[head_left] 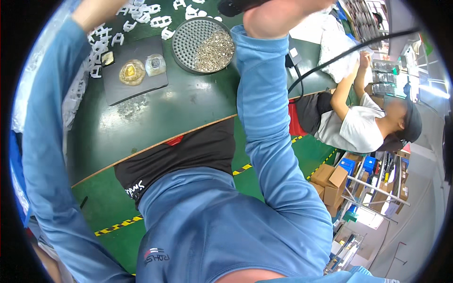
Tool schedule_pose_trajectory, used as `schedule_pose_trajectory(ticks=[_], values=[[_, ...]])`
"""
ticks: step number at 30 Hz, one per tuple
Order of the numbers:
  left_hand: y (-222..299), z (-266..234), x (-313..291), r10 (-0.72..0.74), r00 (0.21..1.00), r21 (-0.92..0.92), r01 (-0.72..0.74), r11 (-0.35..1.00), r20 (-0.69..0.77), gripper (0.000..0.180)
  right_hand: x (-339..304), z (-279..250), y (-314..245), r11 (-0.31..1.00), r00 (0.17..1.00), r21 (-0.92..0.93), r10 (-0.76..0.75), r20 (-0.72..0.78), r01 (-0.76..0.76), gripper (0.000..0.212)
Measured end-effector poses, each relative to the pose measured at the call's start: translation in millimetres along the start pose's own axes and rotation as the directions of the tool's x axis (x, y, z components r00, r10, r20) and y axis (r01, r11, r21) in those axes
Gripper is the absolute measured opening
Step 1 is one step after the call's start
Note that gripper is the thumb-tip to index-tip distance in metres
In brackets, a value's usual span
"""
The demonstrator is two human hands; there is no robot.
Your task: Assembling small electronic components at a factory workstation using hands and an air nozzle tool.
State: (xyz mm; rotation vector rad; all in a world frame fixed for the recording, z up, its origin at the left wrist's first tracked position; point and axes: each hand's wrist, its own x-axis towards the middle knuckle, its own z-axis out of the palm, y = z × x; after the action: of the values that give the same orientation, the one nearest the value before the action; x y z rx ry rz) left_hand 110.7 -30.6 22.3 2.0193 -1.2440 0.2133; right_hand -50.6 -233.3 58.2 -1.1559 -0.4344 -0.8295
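My left hand reaches up past the top edge; only the wrist and its lower part show, and the fingers are cut off. My right hand is also at the top edge, its heel and wrist in view and its fingers out of sight. A dark rounded object lies against the right hand, and I cannot make out whether it is gripped. Just below, a round grey tray with many small holes bears a heap of small metal pins. White plastic parts lie scattered between the hands.
On the green table a dark mat carries a yellowish round piece and a small clear container. A black cable arcs across the right. A co-worker sits there beside a white bag; cardboard boxes stand behind.
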Motion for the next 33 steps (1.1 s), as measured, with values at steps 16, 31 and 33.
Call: schedule_pose_trajectory(ticks=[16, 31, 33], values=[[49, 54, -28, -0.044, 0.99, -0.071, 0.054, 0.996, 0.131, 0.011, -7, 8, 11, 0.938, 0.999, -0.348, 0.013, 0.037, 0.001, 0.087], [53, 26, -75, -0.457, 0.863, -0.547, 0.281, 0.788, -0.215, 0.006, -75, 23, 13, 0.308, 0.767, -0.735, 0.022, 0.641, 0.605, 0.018], [60, 20, -75, -0.388, 0.882, -0.432, 0.25, 0.866, -0.267, 0.006, -77, 23, 14, 0.3, 0.741, -0.719, 0.054, 0.669, 0.627, 0.016]])
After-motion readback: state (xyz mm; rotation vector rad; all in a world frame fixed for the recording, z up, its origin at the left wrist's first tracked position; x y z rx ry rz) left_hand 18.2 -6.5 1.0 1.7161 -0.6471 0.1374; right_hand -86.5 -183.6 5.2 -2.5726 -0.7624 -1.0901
